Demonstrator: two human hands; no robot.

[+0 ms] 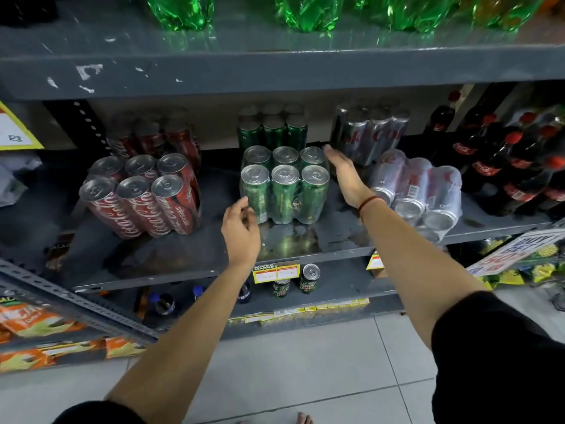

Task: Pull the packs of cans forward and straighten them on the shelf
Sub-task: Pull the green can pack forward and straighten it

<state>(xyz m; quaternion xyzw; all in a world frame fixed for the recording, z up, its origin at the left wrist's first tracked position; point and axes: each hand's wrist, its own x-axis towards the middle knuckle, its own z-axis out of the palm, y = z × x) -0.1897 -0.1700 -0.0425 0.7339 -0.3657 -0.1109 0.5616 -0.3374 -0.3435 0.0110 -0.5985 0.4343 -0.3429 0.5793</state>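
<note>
A shrink-wrapped pack of green cans stands upright in the middle of the grey shelf. My left hand is at its front left corner, fingers loosely curled and touching the wrap. My right hand lies flat and open along the pack's right side. A second green pack stands behind it. A red cola pack leans at the left, with another red pack behind. A silver cola pack lies on its side at the right, and a further silver pack stands behind.
Dark cola bottles crowd the shelf's right end. Green bottles sit on the shelf above. Below are two single green cans, price tags and snack bags at the lower left. The shelf front looks wet.
</note>
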